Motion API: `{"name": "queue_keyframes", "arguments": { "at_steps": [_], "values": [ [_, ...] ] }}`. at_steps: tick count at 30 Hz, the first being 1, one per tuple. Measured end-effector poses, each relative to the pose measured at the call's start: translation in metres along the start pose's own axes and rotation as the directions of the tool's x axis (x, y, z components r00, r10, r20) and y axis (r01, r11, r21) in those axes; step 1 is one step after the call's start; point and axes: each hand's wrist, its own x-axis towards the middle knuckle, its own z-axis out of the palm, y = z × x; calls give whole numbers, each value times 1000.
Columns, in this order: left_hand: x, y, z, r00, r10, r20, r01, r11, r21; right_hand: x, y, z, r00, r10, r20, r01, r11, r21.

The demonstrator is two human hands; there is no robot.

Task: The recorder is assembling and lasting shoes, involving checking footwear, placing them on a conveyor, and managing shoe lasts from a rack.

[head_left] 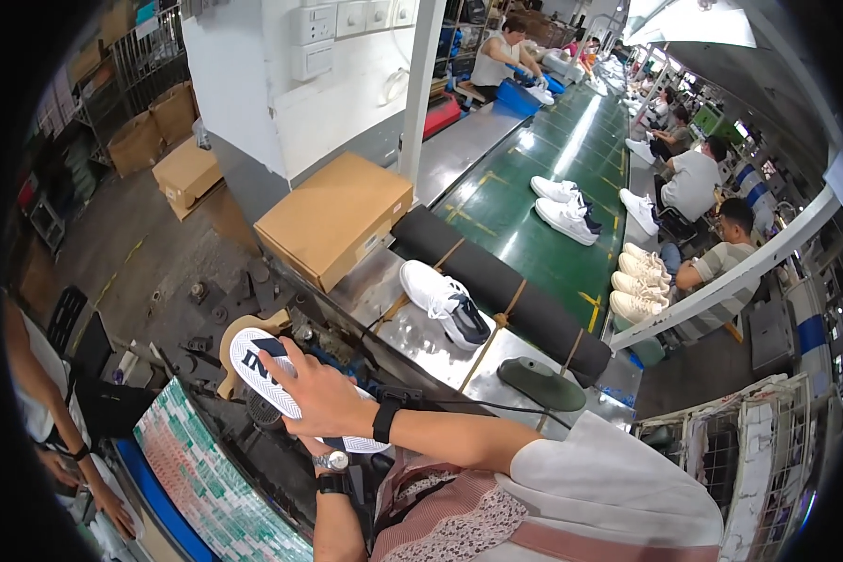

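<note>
A white shoe with dark blue patches on its sole [262, 377] is turned sole up before me. My right hand [332, 398] lies across that sole, its fingers spread and bent over it. Beneath it, my left hand [315, 447] is at the shoe's near end, mostly covered, with its fingers hidden. A tan curved piece [236, 351] of a dark machine stands just beyond the shoe. Another white shoe with a dark heel [445, 304] rests on the metal table [361, 290] ahead, to the right of the hands.
A closed cardboard box [335, 217] stands beyond the hands. A black roller [468, 272] borders the green conveyor [506, 211], which carries white shoes [565, 208]. A dark green sole-shaped piece [540, 384] lies right. Several people sit along the line; another person's arm [51, 403] is at left.
</note>
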Motion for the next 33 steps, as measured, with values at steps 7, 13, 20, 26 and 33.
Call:
{"name": "queue_keyframes", "arguments": {
  "at_steps": [7,13,20,26,33],
  "values": [
    [-28,-98,91,996,73,47,-75,996,43,-11,-2,1,994,-52,-93,54,999,11],
    [23,37,-25,994,72,80,-80,991,103,-23,8,-9,987,-33,-160,30,999,-19],
    [-33,18,-60,986,168,-2,-166,973,159,-51,-21,2,981,-43,-187,56,996,66],
    [-65,51,-111,970,-158,186,103,955,277,-99,16,8,908,416,-48,-116,361,926],
    [-140,109,-146,950,-312,-16,296,881,369,-10,29,82,816,-67,574,-521,-515,681]
  ]
}}
